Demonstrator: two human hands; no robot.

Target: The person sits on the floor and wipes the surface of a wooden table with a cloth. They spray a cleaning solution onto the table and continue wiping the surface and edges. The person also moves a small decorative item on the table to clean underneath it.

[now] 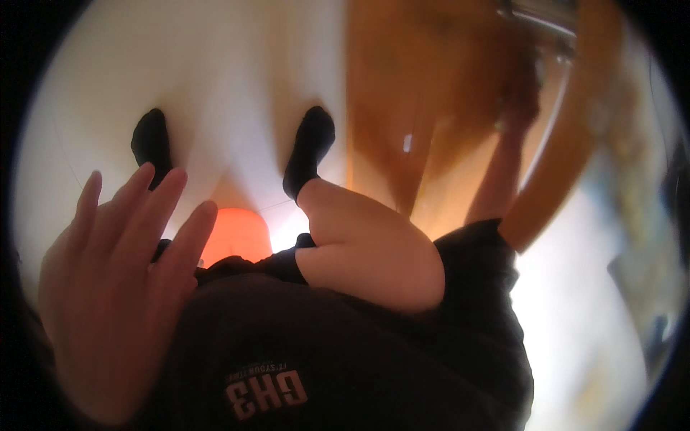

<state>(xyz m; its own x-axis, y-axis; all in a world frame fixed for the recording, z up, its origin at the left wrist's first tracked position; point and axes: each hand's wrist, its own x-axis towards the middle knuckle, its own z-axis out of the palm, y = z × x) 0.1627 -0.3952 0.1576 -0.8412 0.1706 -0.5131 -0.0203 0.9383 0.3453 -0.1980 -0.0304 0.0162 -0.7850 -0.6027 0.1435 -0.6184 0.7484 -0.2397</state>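
My left hand [124,253] is raised at the left, back toward me, with its fingers apart and nothing in it. It hangs in front of one black sock [151,134] and beside an orange-red rounded seat or stool [240,234]. My right forearm reaches from a black sleeve past a curved wooden edge [560,145]. At its end, my right hand [522,94] is dark and blurred near the top right. Whether it grips anything there cannot be made out. A metal bar [544,22] lies just beyond that hand.
A brown wooden panel [388,81] with a small pale spot stands right of my other black-socked foot [312,140]. My bare bent knee [399,253] is close to it. Pale floor [226,70] spreads around my feet. Blurred, brightly lit surfaces fill the far right.
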